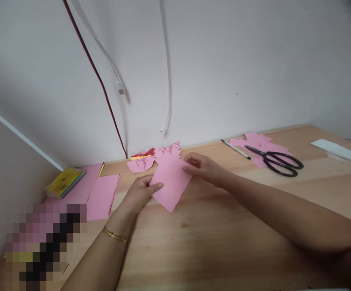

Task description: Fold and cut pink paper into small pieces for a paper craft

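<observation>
A square-looking piece of pink paper (172, 184) is held up over the wooden table, one corner pointing down toward me. My left hand (143, 192) pinches its left edge, thumb on the front face. On the upper right edge, my right hand (201, 167) grips it the same way, with the fingers curled behind. Just beyond the sheet lie folded, jagged-edged pink paper pieces (140, 163), one with a red and yellow strip (142, 154) on it. The back of the held sheet is hidden.
Black-handled scissors (280, 161) rest on pink paper scraps (259, 139) at the right, beside a pen (235, 149). A white strip (337, 149) lies farther right. Pink sheets (102, 198) and a yellow packet (64, 182) are on the left. Cables (167, 60) hang down the wall.
</observation>
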A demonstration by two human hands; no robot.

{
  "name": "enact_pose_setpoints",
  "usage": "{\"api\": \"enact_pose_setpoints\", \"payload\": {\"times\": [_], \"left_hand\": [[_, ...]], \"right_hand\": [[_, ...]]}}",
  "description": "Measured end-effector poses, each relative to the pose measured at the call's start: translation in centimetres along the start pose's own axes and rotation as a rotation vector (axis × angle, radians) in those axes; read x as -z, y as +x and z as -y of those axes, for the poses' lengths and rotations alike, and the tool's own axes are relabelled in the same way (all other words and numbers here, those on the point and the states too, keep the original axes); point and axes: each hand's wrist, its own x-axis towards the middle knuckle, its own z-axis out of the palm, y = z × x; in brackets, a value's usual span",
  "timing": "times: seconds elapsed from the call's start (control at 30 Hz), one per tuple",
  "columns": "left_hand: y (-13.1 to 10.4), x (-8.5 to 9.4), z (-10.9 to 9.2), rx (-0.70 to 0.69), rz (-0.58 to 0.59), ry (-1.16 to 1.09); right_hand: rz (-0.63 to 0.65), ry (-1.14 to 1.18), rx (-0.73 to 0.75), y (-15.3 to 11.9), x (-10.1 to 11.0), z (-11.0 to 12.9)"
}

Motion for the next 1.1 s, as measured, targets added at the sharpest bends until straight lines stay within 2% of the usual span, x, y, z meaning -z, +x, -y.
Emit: {"api": "enact_pose_setpoints", "payload": {"times": [0.1,0.17,0.23,0.3,0.33,0.37,0.43,0.5,0.57,0.6,0.67,0.73,0.77,0.8,0.87,0.93,1.0,1.1], "left_hand": [[0.1,1.0,0.1,0.012,0.019,0.153],[0.2,1.3,0.1,0.005,-0.023,0.107],[0.2,1.4,-0.3,-0.065,-0.115,-0.094],[0.0,0.9,-1.1,-0.197,-0.164,-0.379],[-0.2,0.4,-1.5,-0.273,-0.152,-0.510],[-0.4,-0.2,-1.8,-0.302,-0.086,-0.595],[-0.9,-2.0,-2.0,-0.290,0.043,-0.677],[-1.2,-3.9,-1.6,-0.246,0.096,-0.693],[-1.3,-5.3,-1.1,-0.236,0.031,-0.751],[-1.3,-5.6,-0.9,-0.235,-0.049,-0.797],[-1.3,-5.5,-1.0,-0.224,-0.206,-0.870],[-1.4,-4.6,-1.4,-0.205,-0.225,-0.907],[-1.4,-4.2,-1.7,-0.187,-0.200,-0.915],[-1.5,-3.7,-2.0,-0.166,-0.173,-0.921],[-1.7,-3.2,-2.2,-0.126,-0.125,-0.925],[-1.8,-3.0,-2.1,-0.091,-0.089,-0.914],[-1.8,-3.2,-1.8,-0.055,-0.054,-0.881],[-1.8,-3.5,-1.4,-0.029,-0.031,-0.848]], "right_hand": [[0.045,-0.049,0.107,-0.1,0.6,0.2],[0.093,-0.118,0.172,-0.2,0.6,0.1],[0.063,-0.109,0.219,-0.4,0.3,0.1],[-0.037,-0.019,0.242,-0.5,-0.4,0.3],[-0.098,0.029,0.254,-0.5,-0.8,0.4],[-0.156,0.065,0.265,-0.5,-1.2,0.4],[-0.249,0.081,0.275,-0.7,-2.2,0.3],[-0.298,0.013,0.260,-1.2,-3.2,0.0],[-0.263,-0.084,0.253,-1.9,-4.0,-0.4],[-0.204,-0.114,0.264,-2.4,-4.3,-0.5],[-0.029,-0.145,0.299,-3.1,-4.6,-0.7],[0.140,-0.186,0.371,-3.3,-4.3,-0.7],[0.170,-0.226,0.431,-3.1,-4.0,-0.8],[0.142,-0.282,0.511,-2.9,-3.6,-0.8],[-0.020,-0.404,0.666,-2.3,-2.9,-1.0],[-0.147,-0.502,0.744,-1.7,-2.3,-1.0],[-0.173,-0.564,0.773,-1.4,-2.0,-0.9],[-0.124,-0.549,0.776,-1.5,-1.8,-0.5]]}}
